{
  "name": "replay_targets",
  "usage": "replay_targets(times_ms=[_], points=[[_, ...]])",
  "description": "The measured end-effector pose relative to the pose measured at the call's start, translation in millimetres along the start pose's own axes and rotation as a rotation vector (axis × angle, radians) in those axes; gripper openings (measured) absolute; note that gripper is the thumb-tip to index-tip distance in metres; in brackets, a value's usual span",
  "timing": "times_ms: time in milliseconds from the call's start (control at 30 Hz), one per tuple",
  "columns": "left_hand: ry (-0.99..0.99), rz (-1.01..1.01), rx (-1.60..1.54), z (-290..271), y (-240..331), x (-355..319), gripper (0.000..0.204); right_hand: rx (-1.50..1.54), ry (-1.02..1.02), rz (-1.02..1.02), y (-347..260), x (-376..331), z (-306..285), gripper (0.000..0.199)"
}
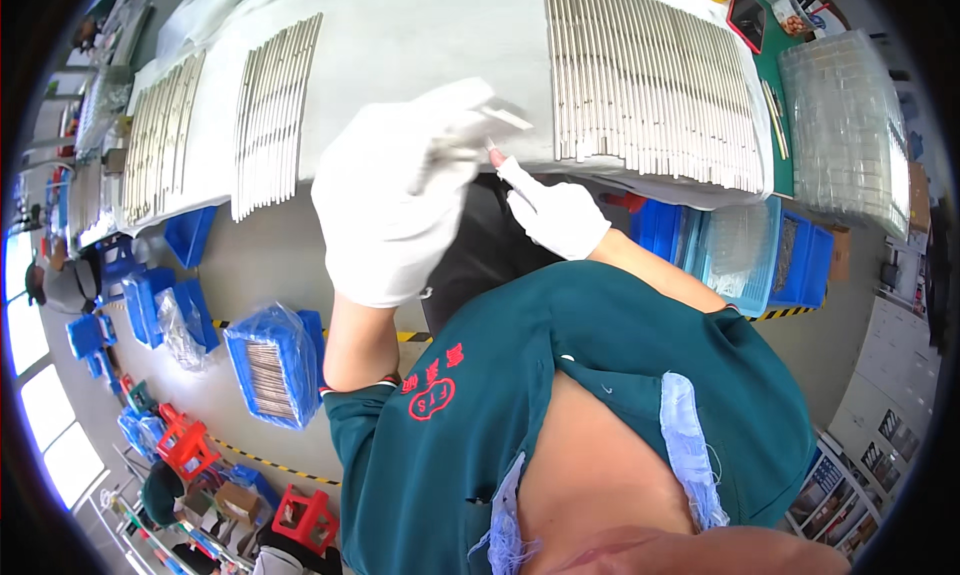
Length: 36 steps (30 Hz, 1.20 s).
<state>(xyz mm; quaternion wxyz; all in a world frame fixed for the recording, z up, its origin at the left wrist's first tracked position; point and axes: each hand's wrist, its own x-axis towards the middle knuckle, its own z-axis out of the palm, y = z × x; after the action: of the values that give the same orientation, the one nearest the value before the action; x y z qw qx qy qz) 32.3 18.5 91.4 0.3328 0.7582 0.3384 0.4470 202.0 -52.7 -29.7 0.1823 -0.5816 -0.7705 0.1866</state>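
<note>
My left hand point(385, 200), in a white glove, is raised near the front edge of the table. Its fingers curl around slim silver metal rods point(505, 115), which look short and blurred, so how many there are cannot be told. My right hand point(562, 220), also gloved, is just to the right and lower. One of its fingers stretches out with a bare tip close to the rods; whether it touches them is unclear, and nothing shows in that hand. Past my hands, a wide row of metal rods point(650, 85) lies on the white-covered table point(420, 45).
Left on the table are two smaller rod groups point(275, 115) point(160, 140). Stacked clear plastic trays point(845, 125) stand at the right. Below the table edge are blue crates point(800, 265). A plastic-lined blue crate of rods point(268, 375) and red stools point(305, 520) stand on the floor, left.
</note>
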Motion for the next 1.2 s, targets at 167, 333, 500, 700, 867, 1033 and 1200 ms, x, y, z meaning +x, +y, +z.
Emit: replay_targets(times_ms=[167, 333, 500, 700, 867, 1033, 1200], points=[[-0.079, 0.469, 0.746, 40.0, -7.9, 42.3, 0.035, -0.007, -0.103, 0.030, 2.3, 0.2, -0.3, 0.027], [-0.222, -0.142, 0.484, 67.3, -65.0, 48.7, 0.030, 0.014, -0.057, -0.028, 12.5, -1.5, 13.6, 0.049], [-0.412, 0.131, 0.500, 71.1, -101.9, 22.9, 0.031, -0.009, -0.068, -0.049, 4.2, 3.1, 2.3, 0.049], [-0.232, 0.419, 0.764, 39.9, -90.4, 32.2, 0.048, -0.035, 0.044, -0.146, 12.2, 1.5, 14.5, 0.051], [0.109, -0.148, 1.309, -15.9, -150.3, 18.0, 0.055, 0.198, -0.233, 0.197, -1.1, 9.0, -4.0, 0.056], [0.095, -0.293, 1.387, -29.2, -155.2, 5.2, 0.052, 0.517, -0.321, 0.399, -9.1, 16.1, -22.1, 0.053], [0.044, -0.114, 1.336, -23.9, -153.6, 1.7, 0.037, 1.111, -0.188, 0.510, -10.2, 22.5, -23.8, 0.051]])
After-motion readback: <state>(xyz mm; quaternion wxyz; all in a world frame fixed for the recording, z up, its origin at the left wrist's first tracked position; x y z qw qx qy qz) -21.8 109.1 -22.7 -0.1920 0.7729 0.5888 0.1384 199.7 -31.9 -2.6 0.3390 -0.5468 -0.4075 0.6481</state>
